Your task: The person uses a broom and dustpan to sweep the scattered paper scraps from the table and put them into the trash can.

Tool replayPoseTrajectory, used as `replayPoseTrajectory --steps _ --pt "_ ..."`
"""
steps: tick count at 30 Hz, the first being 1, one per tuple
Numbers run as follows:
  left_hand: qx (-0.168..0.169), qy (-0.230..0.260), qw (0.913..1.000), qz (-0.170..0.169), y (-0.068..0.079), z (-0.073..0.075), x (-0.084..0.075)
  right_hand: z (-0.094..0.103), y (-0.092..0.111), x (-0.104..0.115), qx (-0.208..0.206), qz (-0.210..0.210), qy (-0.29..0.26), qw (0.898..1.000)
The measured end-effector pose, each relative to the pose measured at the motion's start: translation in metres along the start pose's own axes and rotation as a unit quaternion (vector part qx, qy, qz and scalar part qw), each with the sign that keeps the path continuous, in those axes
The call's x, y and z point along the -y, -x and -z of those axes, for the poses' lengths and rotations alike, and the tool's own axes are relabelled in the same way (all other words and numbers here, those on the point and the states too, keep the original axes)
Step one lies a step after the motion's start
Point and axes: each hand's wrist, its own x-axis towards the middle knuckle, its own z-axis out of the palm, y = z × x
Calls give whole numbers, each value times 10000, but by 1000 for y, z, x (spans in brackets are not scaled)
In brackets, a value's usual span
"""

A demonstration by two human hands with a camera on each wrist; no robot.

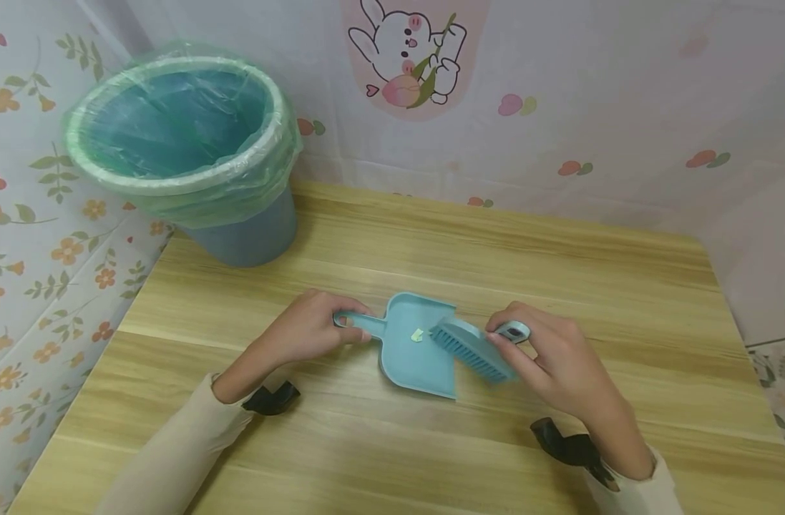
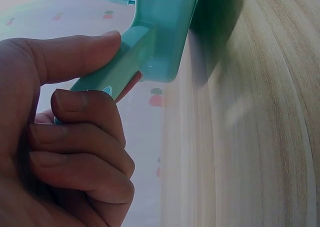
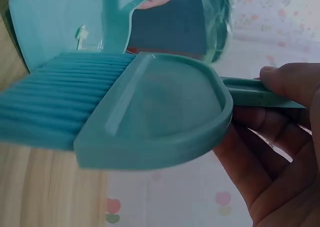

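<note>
A light blue dustpan (image 1: pixel 408 365) lies over the middle of the table, its open edge facing right. My left hand (image 1: pixel 311 325) grips its handle; in the left wrist view the thumb lies along the handle (image 2: pixel 127 52) with the fingers curled beneath. A small pale green scrap (image 1: pixel 417 335) sits in the pan. My right hand (image 1: pixel 553 354) holds a matching hand brush (image 1: pixel 476 340) by its handle. The bristles (image 3: pixel 60 97) overlap the pan's open edge in the head view, close to the scrap.
A blue bin (image 1: pixel 250 236) with a green plastic liner stands at the table's back left corner. Behind the wooden table (image 1: pixel 379 458) hangs a patterned white curtain (image 1: pixel 559 93). A black strap piece (image 1: pixel 272 399) sits at each wrist.
</note>
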Motion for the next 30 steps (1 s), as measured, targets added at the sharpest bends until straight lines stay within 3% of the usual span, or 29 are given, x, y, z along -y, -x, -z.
replayPoseTrajectory --steps 9,15,19,24,30 --pt "-31 151 9999 -71 -1 0 0 2 -1 0 63 121 -78 9999" --pt "15 718 9974 -46 -1 -4 4 2 0 1 25 85 -58 9999" --pt "16 1052 9944 54 1 -2 5 3 0 0 -246 235 108 9994" --pt "-159 1324 9910 117 7 13 0 11 -5 0 -680 546 272 9958" --pt "-518 1340 9895 158 22 48 -17 25 -22 9 -1312 844 125 9877"
